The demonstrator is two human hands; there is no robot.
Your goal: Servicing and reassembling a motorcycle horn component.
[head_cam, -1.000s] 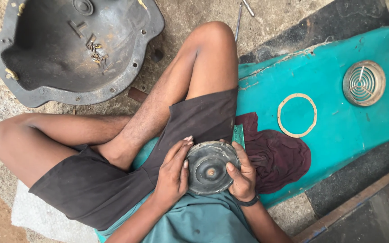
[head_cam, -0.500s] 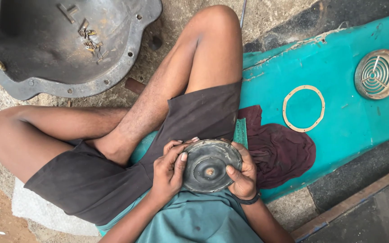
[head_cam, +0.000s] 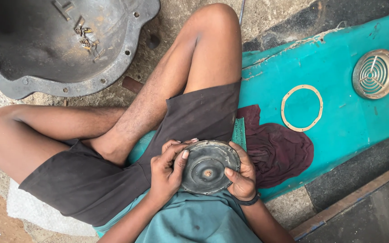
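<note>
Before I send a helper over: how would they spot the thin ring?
Start at the teal sheet on the ground. The thin tan ring lies flat on it, between the maroon cloth and the round slotted metal grille; it alone is an open hoop.

A round, dark grey metal disc (head_cam: pixel 209 167) with a raised rim and small central hole lies face-up over the lap.

Hidden and cut-off parts around the held disc

The rim of the round metal disc (head_cam: pixel 208 167) is covered on both sides by the hands (head_cam: pixel 167 171), and its underside is not shown. The large grey casing (head_cam: pixel 64 45) is cut by the top and left edges; the small parts (head_cam: pixel 85 39) inside are too small to be told.
</note>
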